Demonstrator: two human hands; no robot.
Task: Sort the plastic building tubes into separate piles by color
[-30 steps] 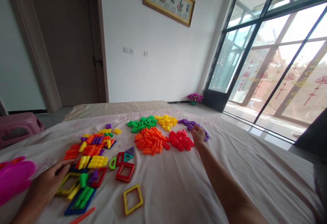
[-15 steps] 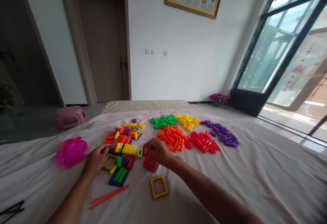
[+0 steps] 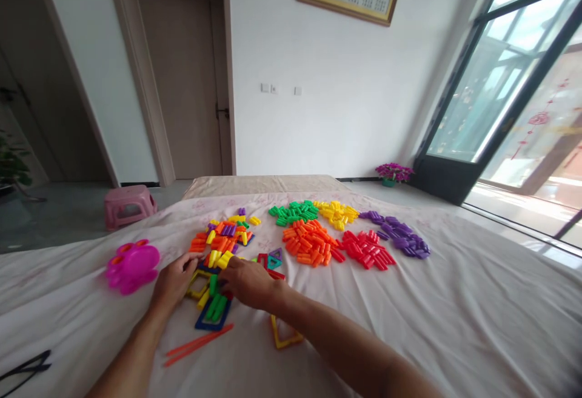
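Note:
My left hand [image 3: 173, 280] rests at the left edge of a mixed heap of plastic pieces, its fingers curled in beside the orange tubes [image 3: 200, 243]; what they grip cannot be made out. My right hand [image 3: 250, 283] reaches over the heap's middle, fingers bent down behind the yellow tubes [image 3: 224, 259], their tips mostly hidden. Between and below the hands are a yellow square frame [image 3: 197, 286] and green tubes [image 3: 217, 307] lying on a blue square frame [image 3: 207, 326]. A teal triangle piece [image 3: 274, 262] lies beyond my right hand, and a yellow square frame [image 3: 287, 343] lies partly under my right forearm.
Sorted piles of green [image 3: 294, 211], yellow [image 3: 337, 213], orange [image 3: 309, 243], red [image 3: 367, 249] and purple [image 3: 402, 237] tubes lie at the back right. A pink paw-shaped tray [image 3: 139, 266] is at left. Two orange sticks [image 3: 199, 344] and black glasses [image 3: 30, 368] lie in front.
My right hand has moved left, from the red frames onto the heap near the yellow tubes. My left hand stays almost in place. The view has shifted slightly.

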